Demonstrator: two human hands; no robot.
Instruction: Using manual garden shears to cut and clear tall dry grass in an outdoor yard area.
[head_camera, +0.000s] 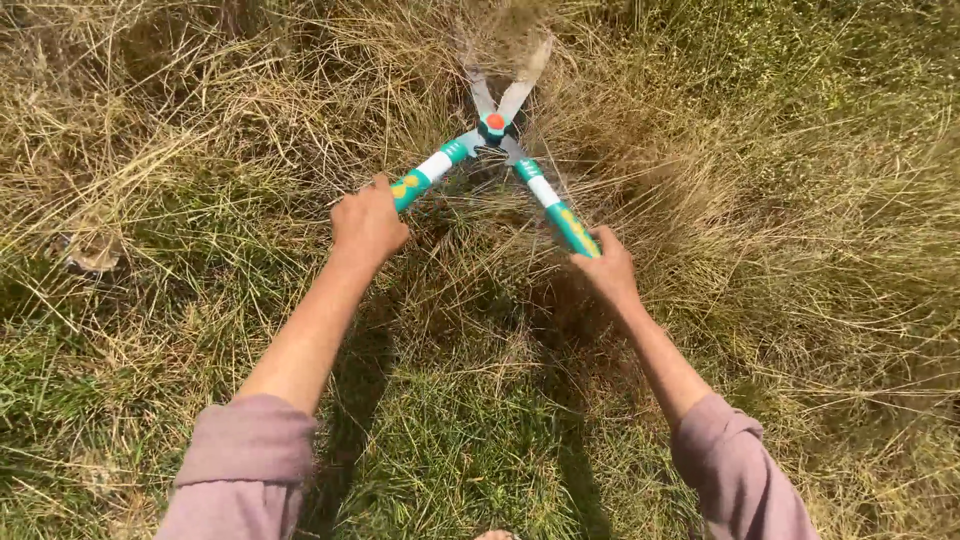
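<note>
I hold a pair of garden shears (494, 125) out in front of me over long dry grass. My left hand (366, 221) grips the left teal and white handle (428, 172). My right hand (606, 268) grips the right teal and white handle (556, 208). The handles are spread wide apart. The two grey blades (508, 85) stand partly apart beyond the orange pivot, their tips blurred in a tall tuft of straw-coloured grass. Both my forearms are bare below pushed-up mauve sleeves.
Tall dry yellow grass (760, 200) covers the ground all around, thicker at the top and right. Shorter green grass (450, 450) lies near my feet. My arms and the shears cast dark shadows (560, 400) on the grass below.
</note>
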